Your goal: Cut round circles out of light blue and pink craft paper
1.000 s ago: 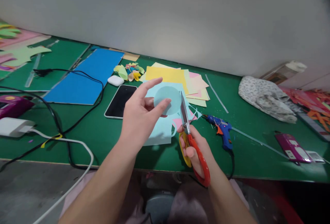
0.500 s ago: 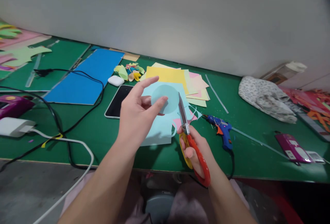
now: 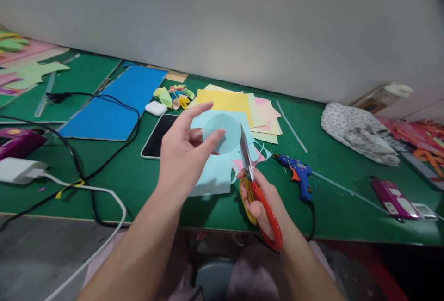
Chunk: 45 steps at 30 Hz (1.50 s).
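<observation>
My left hand [image 3: 187, 146] pinches a round light-blue paper disc [image 3: 229, 132] at its left side, thumb on top and the index finger lifted away. In my right hand [image 3: 265, 199] are scissors [image 3: 247, 153] with one red and one yellow handle, blades pointing up beside the disc's right edge. Whether the blades touch the paper I cannot tell. Beneath the disc lies a light-blue paper sheet [image 3: 215, 178]. Thin curled blue offcuts [image 3: 265, 152] and a pink scrap [image 3: 239, 165] are close to the blades.
Behind the hands are a stack of coloured paper [image 3: 225, 100] and folded paper petals [image 3: 175, 96]. A phone [image 3: 154, 141] and white case [image 3: 156, 108] lie left, with a blue board [image 3: 114, 102] and cables. A blue glue gun [image 3: 298, 174] and cloth bag [image 3: 357, 130] are right.
Almost nothing differs. The scissors and my right hand have shifted very slightly, and the disc stays pinched in my left hand.
</observation>
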Motion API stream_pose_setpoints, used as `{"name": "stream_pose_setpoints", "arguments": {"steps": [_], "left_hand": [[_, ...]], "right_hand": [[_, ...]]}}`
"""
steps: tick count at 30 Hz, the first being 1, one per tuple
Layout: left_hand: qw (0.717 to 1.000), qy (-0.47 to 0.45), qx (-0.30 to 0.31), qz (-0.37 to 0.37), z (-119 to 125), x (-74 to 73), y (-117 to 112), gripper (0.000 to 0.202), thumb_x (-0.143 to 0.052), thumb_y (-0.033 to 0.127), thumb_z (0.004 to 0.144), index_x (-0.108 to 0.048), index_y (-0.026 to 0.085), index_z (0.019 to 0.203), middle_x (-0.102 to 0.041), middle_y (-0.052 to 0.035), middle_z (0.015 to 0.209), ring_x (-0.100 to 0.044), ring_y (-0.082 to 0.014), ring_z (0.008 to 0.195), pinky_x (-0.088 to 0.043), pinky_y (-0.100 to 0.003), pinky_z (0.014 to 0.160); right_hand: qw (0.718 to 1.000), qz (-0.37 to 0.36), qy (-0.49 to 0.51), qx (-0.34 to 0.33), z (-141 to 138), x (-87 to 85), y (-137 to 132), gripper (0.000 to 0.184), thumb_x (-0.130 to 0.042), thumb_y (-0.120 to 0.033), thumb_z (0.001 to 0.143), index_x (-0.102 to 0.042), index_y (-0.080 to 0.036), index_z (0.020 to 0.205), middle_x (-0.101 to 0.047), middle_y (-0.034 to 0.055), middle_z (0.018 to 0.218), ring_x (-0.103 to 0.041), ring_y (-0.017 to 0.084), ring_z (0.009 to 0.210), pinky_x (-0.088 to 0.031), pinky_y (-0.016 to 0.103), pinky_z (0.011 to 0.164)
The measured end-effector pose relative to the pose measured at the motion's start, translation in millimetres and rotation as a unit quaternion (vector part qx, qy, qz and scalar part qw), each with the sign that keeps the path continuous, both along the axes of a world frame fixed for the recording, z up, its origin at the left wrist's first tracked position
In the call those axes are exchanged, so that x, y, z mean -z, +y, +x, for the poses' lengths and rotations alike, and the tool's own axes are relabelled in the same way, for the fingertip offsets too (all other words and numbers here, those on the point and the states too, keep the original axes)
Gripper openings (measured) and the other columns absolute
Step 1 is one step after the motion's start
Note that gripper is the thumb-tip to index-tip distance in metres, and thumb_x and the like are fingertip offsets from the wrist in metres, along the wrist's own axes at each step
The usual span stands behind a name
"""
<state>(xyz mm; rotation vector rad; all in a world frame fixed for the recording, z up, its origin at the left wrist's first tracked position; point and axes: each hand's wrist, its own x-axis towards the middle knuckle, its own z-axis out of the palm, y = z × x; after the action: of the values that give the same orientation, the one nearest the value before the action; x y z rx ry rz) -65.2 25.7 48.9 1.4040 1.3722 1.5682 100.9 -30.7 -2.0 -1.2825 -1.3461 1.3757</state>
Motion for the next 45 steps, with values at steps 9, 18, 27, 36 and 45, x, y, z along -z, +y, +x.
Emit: {"name": "stream_pose_setpoints", "arguments": {"steps": [9,18,27,36,45], "left_hand": [[0.999,0.037,0.018,-0.016,4.7,-2.8,-4.7,0.049,-0.069,0.028,0.073,-0.058,0.027,0.121,-0.053,0.006,0.055,-0.053,-0.0093,0.049,-0.056,-0.023,0.053],[0.999,0.028,0.018,-0.023,5.9,-5.3,-5.3,0.047,-0.069,0.026,0.072,-0.06,0.027,0.119,-0.047,0.0075,0.049,-0.05,-0.0095,0.046,-0.055,-0.023,0.052],[1.0,0.014,0.013,-0.023,4.7,-6.7,-6.0,0.047,-0.068,0.031,0.073,-0.057,0.028,0.119,-0.062,0.0031,0.066,-0.052,-0.0099,0.05,-0.052,-0.023,0.05],[0.999,0.018,-0.016,-0.024,2.4,-7.6,-5.0,0.044,-0.069,0.03,0.073,-0.059,0.028,0.116,-0.058,0.0031,0.062,-0.049,-0.0108,0.051,-0.046,-0.024,0.05],[1.0,0.018,-0.018,-0.004,-5.4,-2.7,0.4,0.045,-0.069,0.029,0.073,-0.06,0.028,0.118,-0.04,0.0077,0.051,-0.039,-0.0074,0.045,-0.039,-0.019,0.046]], "right_hand": [[1.0,0.023,-0.006,0.002,0.4,-3.6,-0.9,0.091,-0.049,-0.091,0.042,-0.053,-0.022,0.101,-0.045,-0.0027,0.07,-0.036,0.011,0.054,-0.033,0.024,0.049],[0.999,0.039,-0.016,0.007,0.0,-5.9,-3.7,0.085,-0.048,-0.09,0.048,-0.054,-0.022,0.099,-0.044,-0.0032,0.068,-0.035,0.011,0.053,-0.032,0.024,0.046],[0.999,0.032,-0.015,0.007,-1.2,-5.1,-1.8,0.085,-0.05,-0.089,0.046,-0.054,-0.021,0.097,-0.043,-0.0038,0.064,-0.034,0.01,0.052,-0.031,0.022,0.045],[0.999,0.022,-0.029,0.004,-1.2,-6.3,-1.7,0.083,-0.05,-0.089,0.046,-0.053,-0.022,0.094,-0.04,-0.0046,0.061,-0.031,0.011,0.053,-0.03,0.022,0.047],[0.998,0.025,-0.049,-0.003,-1.3,-5.2,-1.2,0.082,-0.05,-0.09,0.045,-0.053,-0.022,0.091,-0.04,-0.0046,0.061,-0.03,0.011,0.052,-0.028,0.023,0.048]]}}
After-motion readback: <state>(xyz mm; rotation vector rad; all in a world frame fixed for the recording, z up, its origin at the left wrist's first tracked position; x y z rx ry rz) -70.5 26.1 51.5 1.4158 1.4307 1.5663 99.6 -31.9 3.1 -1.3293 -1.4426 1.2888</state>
